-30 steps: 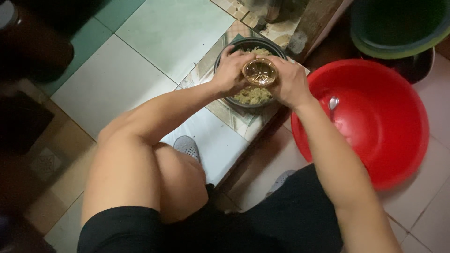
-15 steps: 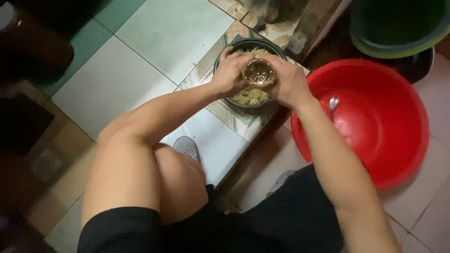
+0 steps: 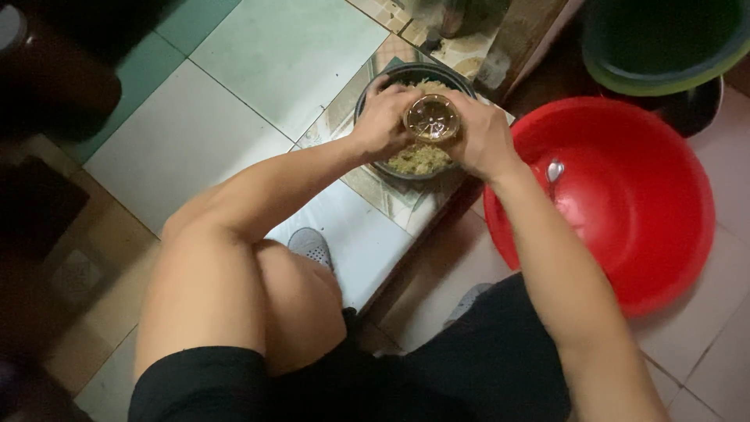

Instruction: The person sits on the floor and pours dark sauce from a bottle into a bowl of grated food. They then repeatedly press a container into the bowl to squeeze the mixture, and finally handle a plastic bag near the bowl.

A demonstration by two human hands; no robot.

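Observation:
I crouch over a dark round bowl of pale chopped food that stands on the tiled floor. Just above the food I hold a small clear glass jar, seen from its round bottom. My left hand grips its left side and my right hand wraps its right side, both closed on it. The jar's mouth is hidden below. My hands cover the middle of the bowl.
A big red plastic basin with a metal spoon in it sits to the right, touching my right forearm. A green tub stands behind it. A grey sandal shows by my knee. Dark objects line the left edge.
The jar and both hands have stayed over the bowl; the jar's round end has shifted very slightly between my hands.

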